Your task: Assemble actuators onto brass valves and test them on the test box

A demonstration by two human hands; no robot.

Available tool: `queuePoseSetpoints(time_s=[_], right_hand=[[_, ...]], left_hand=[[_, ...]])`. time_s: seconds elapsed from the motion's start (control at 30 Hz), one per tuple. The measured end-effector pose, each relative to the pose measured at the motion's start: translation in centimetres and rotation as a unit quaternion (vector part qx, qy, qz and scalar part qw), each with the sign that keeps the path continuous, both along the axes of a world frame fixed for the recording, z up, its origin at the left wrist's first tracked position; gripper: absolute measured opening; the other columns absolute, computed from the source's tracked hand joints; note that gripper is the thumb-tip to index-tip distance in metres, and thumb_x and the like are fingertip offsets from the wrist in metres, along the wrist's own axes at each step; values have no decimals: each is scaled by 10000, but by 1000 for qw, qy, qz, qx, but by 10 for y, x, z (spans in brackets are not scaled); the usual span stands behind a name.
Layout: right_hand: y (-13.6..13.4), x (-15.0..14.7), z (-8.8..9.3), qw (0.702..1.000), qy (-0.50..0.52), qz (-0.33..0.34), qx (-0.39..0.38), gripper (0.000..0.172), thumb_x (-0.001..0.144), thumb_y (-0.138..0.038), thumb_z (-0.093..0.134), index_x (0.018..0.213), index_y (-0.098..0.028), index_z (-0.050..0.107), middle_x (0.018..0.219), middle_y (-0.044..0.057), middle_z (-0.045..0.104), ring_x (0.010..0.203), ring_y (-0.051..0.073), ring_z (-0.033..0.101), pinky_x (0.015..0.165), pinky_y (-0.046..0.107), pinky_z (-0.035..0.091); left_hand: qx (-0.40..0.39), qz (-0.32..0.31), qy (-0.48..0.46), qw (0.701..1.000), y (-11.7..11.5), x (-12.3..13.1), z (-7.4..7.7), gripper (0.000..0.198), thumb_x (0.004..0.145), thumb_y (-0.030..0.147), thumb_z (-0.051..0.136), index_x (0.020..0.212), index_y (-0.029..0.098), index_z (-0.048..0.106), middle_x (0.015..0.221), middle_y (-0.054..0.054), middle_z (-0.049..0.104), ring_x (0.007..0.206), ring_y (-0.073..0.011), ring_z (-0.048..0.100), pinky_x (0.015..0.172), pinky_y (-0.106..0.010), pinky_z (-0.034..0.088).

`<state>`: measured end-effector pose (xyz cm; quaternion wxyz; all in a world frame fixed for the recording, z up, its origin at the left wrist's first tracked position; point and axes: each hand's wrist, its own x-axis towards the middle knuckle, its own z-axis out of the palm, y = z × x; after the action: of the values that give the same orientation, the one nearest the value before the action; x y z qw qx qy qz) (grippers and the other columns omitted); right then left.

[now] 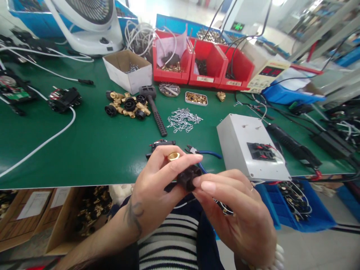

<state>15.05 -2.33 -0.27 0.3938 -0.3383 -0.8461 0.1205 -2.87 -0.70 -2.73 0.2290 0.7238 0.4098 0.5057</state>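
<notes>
My left hand (pixel 161 176) wraps around a black plastic fitting (pixel 189 177) with a brass nut (pixel 173 156) showing between its fingers, just above the table's front edge. My right hand (pixel 239 210) is closed in a pinch, thumb and fingertips touching the right end of the black fitting. Anything small between those fingertips is hidden. Just beyond my hands lie blue-handled cutters (pixel 206 152) and a small black assembly (pixel 160 144), partly covered by the left hand. A pile of wire clips (pixel 184 119) lies farther back.
A black-handled mallet (pixel 157 112) lies beside several brass and black fittings (pixel 126 105). Red bins (pixel 171 75), a white carton (pixel 129 73) and a tin of brass pieces (pixel 196 98) stand behind. A grey box (pixel 250 150) sits at right; a fan (pixel 92 22) stands back left.
</notes>
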Motion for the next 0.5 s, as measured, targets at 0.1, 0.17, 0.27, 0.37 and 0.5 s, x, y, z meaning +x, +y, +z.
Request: queuePoseSetpoints(time_s=[0.1, 0.17, 0.27, 0.37, 0.5], right_hand=[[2, 7, 2, 998, -60, 12, 20, 449, 923, -53, 578, 1342, -214, 556, 1159, 74, 747, 979, 191, 697, 786, 322, 598], [4, 10, 6, 996, -78, 25, 39, 438, 922, -64, 589, 1337, -203, 569, 1141, 68, 753, 990, 189, 697, 796, 314, 601], [8, 11, 15, 992, -105, 62, 45, 402, 924, -55, 584, 1311, -167, 581, 1078, 58, 767, 910, 167, 691, 802, 297, 592], [12, 10, 21, 986, -142, 81, 40, 304, 978, -89, 503, 1253, -168, 606, 994, 48, 772, 808, 159, 666, 755, 294, 575], [14, 12, 21, 992, -107, 58, 13, 316, 955, -88, 554, 1252, -189, 593, 1005, 45, 751, 859, 155, 668, 791, 282, 574]], left_hand=[[10, 3, 25, 1000, 1, -2, 2, 313, 901, 76, 634, 1180, 211, 677, 1098, -48, 589, 998, -137, 613, 883, -204, 545], [8, -7, 35, 999, 1, -4, 3, 288, 910, 91, 627, 1167, 207, 689, 1095, -52, 591, 988, -139, 620, 863, -198, 549], [0, -34, 52, 998, 1, -7, 3, 276, 915, 99, 619, 1160, 201, 697, 1089, -59, 598, 969, -144, 635, 830, -200, 555], [-10, -55, 58, 997, 2, -9, 2, 264, 920, 111, 615, 1154, 203, 696, 1071, -56, 606, 942, -142, 645, 819, -207, 558], [-37, -68, 29, 997, 3, -9, 3, 226, 905, 147, 673, 1119, 216, 689, 1038, -37, 608, 944, -135, 638, 834, -206, 556]])
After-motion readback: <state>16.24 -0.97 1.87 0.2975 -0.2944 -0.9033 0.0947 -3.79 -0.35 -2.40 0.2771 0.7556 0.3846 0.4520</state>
